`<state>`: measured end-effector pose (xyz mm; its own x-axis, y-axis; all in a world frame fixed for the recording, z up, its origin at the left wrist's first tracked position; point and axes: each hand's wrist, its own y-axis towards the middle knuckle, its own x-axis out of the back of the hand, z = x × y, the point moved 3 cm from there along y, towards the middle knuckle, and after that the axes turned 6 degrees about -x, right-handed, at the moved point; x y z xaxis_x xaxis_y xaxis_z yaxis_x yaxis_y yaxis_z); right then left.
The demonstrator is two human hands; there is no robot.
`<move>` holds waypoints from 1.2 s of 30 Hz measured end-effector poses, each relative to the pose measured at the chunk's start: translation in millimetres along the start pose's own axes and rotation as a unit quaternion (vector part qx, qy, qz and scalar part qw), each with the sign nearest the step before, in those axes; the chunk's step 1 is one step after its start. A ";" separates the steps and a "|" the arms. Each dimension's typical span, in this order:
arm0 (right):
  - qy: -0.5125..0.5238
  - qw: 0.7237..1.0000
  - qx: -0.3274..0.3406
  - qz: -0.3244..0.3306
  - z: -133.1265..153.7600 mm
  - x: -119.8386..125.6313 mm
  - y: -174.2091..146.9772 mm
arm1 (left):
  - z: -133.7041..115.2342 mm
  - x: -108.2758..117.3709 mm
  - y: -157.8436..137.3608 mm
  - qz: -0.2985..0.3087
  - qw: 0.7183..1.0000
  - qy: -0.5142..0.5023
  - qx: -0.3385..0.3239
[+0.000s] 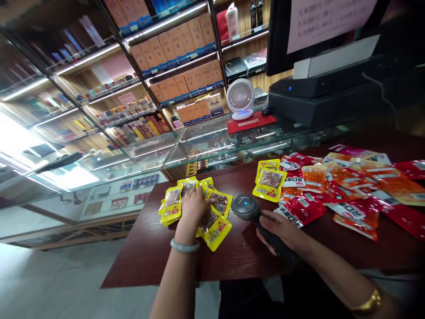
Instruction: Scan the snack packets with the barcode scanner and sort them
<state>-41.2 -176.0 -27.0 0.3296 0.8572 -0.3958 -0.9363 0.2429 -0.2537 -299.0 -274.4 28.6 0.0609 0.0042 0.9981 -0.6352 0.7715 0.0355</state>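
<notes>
My left hand (194, 206), with a pale bangle at the wrist, is over a loose pile of yellow snack packets (215, 230) with clear windows showing brown food. Its fingers are curled onto one of the packets, their tips partly hidden. In my right hand (282, 230) is a dark barcode scanner (245, 207), its handle wrapped by the fingers and its rounded head pointing left toward the pile. Two more yellow packets (269, 179) overlap beyond the scanner, beside many red packets (303, 209) and orange packets (357, 226).
The dark red wooden table (149, 261) meets a glass display counter (199, 137) at its far side. A white fan (241, 97) stands on the counter over a red mat (232, 126). A monitor (279, 40) and black cash-register equipment (305, 106) are at the right. Stocked shelves (172, 66) line the back.
</notes>
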 end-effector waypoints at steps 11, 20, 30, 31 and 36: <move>0.030 0.998 0.033 -0.036 4.7 25.8 -15.8 | -5.4 5.7 24.6 -0.053 0.986 -0.148 0.058; 0.043 0.997 0.058 -0.033 11.1 46.3 -27.3 | -40.1 2.0 49.4 -0.187 0.914 -0.351 0.085; 0.051 0.993 0.076 -0.075 19.6 55.8 -37.5 | -103.8 -18.4 64.6 -0.127 0.750 -0.645 0.075; 0.054 0.992 0.076 -0.080 19.6 56.2 -37.6 | -115.6 -19.3 65.6 -0.098 0.721 -0.683 0.064; 0.057 0.992 0.072 -0.084 17.7 56.5 -37.8 | -143.3 -5.5 57.2 -0.014 0.752 -0.657 -0.052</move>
<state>10.7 -128.7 -24.1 0.4862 0.7447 -0.4573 -0.8720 0.4474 -0.1985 -225.3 -139.2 18.0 -0.7831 -0.5935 0.1859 -0.5811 0.8047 0.1215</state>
